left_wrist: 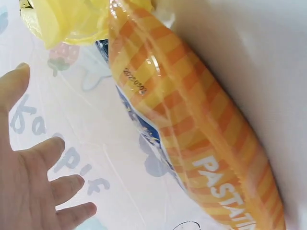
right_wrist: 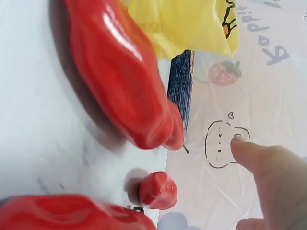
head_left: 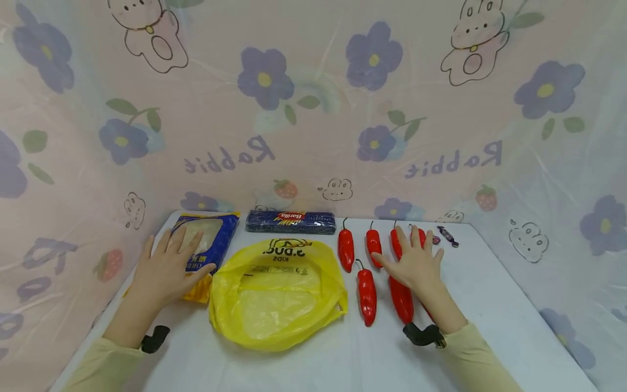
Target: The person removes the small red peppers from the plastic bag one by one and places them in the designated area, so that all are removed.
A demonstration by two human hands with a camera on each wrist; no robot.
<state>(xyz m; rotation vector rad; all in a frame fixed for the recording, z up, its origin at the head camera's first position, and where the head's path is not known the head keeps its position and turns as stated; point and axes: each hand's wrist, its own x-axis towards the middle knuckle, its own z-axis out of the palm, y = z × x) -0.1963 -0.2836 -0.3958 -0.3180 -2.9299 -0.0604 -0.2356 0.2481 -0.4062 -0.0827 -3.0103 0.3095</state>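
Observation:
My left hand (head_left: 166, 267) is held with fingers spread over the blue and orange pasta packet (head_left: 215, 245). In the left wrist view the packet's orange striped end (left_wrist: 192, 120) lies beside the spread fingers, apart from them. The right hand (head_left: 413, 264), fingers spread too, hovers over several red chili peppers (head_left: 401, 299) and hides parts of some. In the right wrist view a large chili pepper (right_wrist: 120, 76) lies apart from the fingers (right_wrist: 268, 158). Between the hands sits a yellow plastic bag (head_left: 225, 299), its mouth wide open toward me.
A dark blue Barilla spaghetti packet (head_left: 290, 222) lies behind the bag. At the back right is a dark wrapped candy (head_left: 448, 236), with a pinkish one (head_left: 436, 239) partly behind the right hand. A printed curtain (head_left: 313, 136) encloses the white table (head_left: 490, 326) at the back and sides.

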